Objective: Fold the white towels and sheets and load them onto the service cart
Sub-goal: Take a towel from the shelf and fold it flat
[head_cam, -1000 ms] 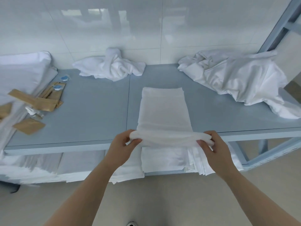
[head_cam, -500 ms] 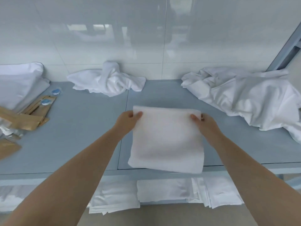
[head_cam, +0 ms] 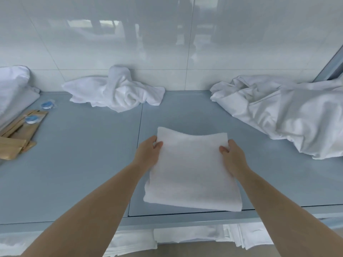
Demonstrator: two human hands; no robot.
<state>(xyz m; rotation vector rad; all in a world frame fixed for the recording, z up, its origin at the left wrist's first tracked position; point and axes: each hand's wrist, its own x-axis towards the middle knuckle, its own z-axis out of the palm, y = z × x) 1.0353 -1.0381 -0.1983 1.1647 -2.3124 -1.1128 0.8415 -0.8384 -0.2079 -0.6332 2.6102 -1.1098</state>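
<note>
Near shelf edge [head_cam: 185, 217], folded towel [head_cam: 193, 175].

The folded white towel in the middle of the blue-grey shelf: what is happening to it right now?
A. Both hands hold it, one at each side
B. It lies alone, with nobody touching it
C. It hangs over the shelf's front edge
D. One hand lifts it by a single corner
A: the left hand and the right hand each have a grip on one side of the folded towel, which lies on the shelf.
</note>
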